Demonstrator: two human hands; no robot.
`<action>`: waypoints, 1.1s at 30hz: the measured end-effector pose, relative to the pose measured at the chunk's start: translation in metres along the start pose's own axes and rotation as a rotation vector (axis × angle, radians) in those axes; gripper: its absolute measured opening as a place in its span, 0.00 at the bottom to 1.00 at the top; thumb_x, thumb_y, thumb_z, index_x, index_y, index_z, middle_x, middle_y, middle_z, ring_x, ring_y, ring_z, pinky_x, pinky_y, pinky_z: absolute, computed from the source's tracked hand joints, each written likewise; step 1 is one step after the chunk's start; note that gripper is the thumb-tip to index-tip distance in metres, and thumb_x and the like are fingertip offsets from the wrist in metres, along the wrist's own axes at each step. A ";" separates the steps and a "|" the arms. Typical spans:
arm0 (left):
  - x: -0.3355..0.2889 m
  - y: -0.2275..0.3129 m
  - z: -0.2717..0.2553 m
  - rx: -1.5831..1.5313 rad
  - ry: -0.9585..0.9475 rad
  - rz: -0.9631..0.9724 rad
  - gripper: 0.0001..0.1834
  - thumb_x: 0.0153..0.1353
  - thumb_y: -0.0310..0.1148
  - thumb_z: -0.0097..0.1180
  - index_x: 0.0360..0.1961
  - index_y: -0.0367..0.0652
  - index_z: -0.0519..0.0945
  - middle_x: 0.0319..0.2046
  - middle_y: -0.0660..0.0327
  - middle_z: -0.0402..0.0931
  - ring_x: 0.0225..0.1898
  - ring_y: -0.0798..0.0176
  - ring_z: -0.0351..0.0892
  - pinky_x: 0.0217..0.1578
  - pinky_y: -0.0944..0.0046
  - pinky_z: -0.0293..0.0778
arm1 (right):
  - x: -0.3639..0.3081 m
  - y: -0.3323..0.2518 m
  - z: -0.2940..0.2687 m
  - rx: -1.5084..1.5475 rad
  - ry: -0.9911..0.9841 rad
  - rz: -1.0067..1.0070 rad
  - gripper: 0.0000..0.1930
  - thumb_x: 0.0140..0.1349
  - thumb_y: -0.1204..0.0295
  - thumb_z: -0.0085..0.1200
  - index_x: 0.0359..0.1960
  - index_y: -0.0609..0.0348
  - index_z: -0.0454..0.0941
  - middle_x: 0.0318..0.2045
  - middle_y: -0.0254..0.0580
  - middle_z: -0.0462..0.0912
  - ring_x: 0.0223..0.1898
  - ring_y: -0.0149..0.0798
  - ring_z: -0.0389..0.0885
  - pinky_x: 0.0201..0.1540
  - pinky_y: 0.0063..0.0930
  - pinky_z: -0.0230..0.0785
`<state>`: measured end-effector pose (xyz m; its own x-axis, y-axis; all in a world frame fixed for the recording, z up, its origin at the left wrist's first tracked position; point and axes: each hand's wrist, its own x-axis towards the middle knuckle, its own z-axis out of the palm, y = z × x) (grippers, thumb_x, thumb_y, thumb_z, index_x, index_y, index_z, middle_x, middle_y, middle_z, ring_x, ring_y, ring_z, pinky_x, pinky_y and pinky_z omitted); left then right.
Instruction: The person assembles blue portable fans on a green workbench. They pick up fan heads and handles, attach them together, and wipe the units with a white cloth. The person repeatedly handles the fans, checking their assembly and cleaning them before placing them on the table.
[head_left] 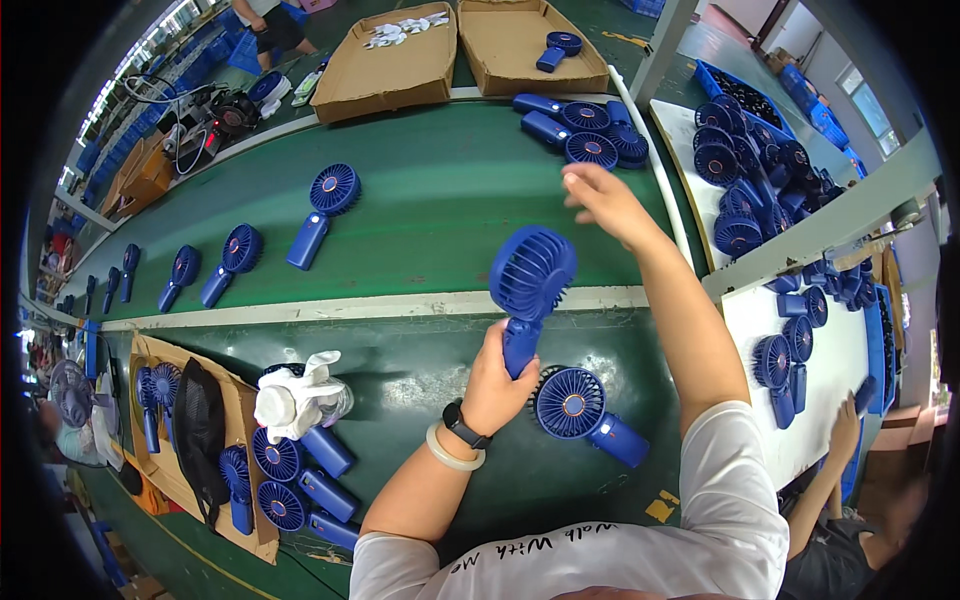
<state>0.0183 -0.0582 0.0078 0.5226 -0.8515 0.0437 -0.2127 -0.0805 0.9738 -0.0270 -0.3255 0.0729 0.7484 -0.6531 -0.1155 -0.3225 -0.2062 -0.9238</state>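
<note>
My left hand [490, 385], with a dark watch and a pale bangle at the wrist, grips the handle of a blue handheld fan [532, 272], its round caged head up. My right hand [608, 203] is stretched out over the green conveyor belt [430, 220], fingers apart and loosely bent, holding nothing. Just beyond its fingertips lies a cluster of blue handheld fans [590, 150] at the belt's right end. Another blue fan [572, 402] lies on the green bench below my left hand, and part of a fan head shows behind it.
Several fans [240, 248] lie spaced along the belt. Cardboard trays [385, 85] stand behind it. At left, a cardboard piece [262, 540] bears fans beside a white-wrapped jar [290, 405]. White tables [840, 365] at right hold many fans; a co-worker's hand [846, 432] is there.
</note>
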 end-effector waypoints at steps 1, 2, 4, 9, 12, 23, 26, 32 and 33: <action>0.001 0.000 0.000 0.027 0.011 0.005 0.32 0.50 0.23 0.60 0.56 0.36 0.60 0.40 0.52 0.75 0.41 0.63 0.76 0.42 0.64 0.72 | 0.021 0.021 -0.004 -0.259 0.142 -0.153 0.26 0.60 0.59 0.53 0.55 0.62 0.67 0.53 0.50 0.72 0.51 0.42 0.74 0.52 0.36 0.68; 0.002 -0.001 -0.001 0.054 0.022 0.008 0.34 0.50 0.22 0.59 0.58 0.35 0.59 0.41 0.52 0.75 0.40 0.64 0.76 0.42 0.64 0.72 | 0.037 0.038 -0.010 -0.460 0.261 -0.273 0.27 0.56 0.61 0.56 0.55 0.61 0.67 0.55 0.53 0.70 0.54 0.47 0.72 0.54 0.40 0.65; 0.003 -0.004 -0.001 -0.021 0.010 0.005 0.32 0.51 0.23 0.59 0.57 0.36 0.59 0.40 0.50 0.75 0.40 0.57 0.78 0.42 0.61 0.73 | 0.049 0.044 -0.012 -0.768 0.425 -0.316 0.31 0.50 0.63 0.60 0.57 0.58 0.66 0.58 0.56 0.65 0.59 0.53 0.64 0.59 0.46 0.59; 0.004 -0.016 0.004 -0.247 -0.098 -0.020 0.35 0.52 0.18 0.56 0.60 0.37 0.55 0.44 0.55 0.71 0.44 0.66 0.75 0.44 0.65 0.73 | 0.062 0.074 -0.020 -1.007 0.371 -0.206 0.38 0.47 0.65 0.63 0.62 0.52 0.61 0.63 0.55 0.58 0.64 0.61 0.54 0.64 0.46 0.51; 0.005 -0.014 0.003 -0.253 -0.091 -0.012 0.34 0.53 0.18 0.54 0.61 0.37 0.54 0.44 0.56 0.71 0.43 0.66 0.75 0.43 0.66 0.73 | 0.051 0.083 -0.015 -1.085 0.409 -0.231 0.36 0.47 0.68 0.61 0.61 0.52 0.62 0.61 0.55 0.62 0.60 0.63 0.59 0.63 0.44 0.55; 0.004 -0.011 0.003 -0.239 -0.006 -0.066 0.33 0.56 0.28 0.58 0.59 0.34 0.56 0.37 0.54 0.76 0.39 0.62 0.77 0.42 0.63 0.73 | -0.037 0.037 0.028 -0.540 0.062 -0.597 0.28 0.45 0.75 0.60 0.52 0.58 0.68 0.45 0.48 0.76 0.50 0.50 0.72 0.55 0.42 0.62; 0.004 -0.011 0.003 -0.217 -0.016 -0.034 0.30 0.60 0.29 0.54 0.59 0.34 0.56 0.35 0.55 0.76 0.35 0.63 0.77 0.38 0.64 0.73 | -0.032 0.051 0.011 -0.810 0.297 -0.529 0.34 0.48 0.70 0.61 0.59 0.55 0.62 0.57 0.51 0.67 0.59 0.53 0.64 0.61 0.44 0.55; -0.002 -0.006 -0.002 -0.376 -0.034 -0.085 0.23 0.69 0.37 0.40 0.60 0.35 0.56 0.35 0.57 0.73 0.28 0.67 0.74 0.31 0.67 0.73 | -0.049 0.071 -0.009 -1.100 0.296 0.072 0.34 0.56 0.59 0.55 0.64 0.44 0.57 0.50 0.52 0.70 0.51 0.52 0.70 0.53 0.48 0.63; -0.003 -0.007 0.000 -0.348 -0.030 -0.077 0.24 0.69 0.39 0.38 0.60 0.36 0.55 0.36 0.57 0.73 0.29 0.67 0.74 0.32 0.68 0.73 | -0.055 0.073 -0.012 -1.064 0.290 0.068 0.33 0.57 0.59 0.55 0.64 0.45 0.57 0.49 0.52 0.71 0.50 0.53 0.71 0.52 0.47 0.64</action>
<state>0.0186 -0.0548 0.0005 0.5006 -0.8650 -0.0345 0.1234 0.0319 0.9918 -0.0991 -0.3134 0.0167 0.5909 -0.8041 0.0649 -0.7958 -0.5942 -0.1172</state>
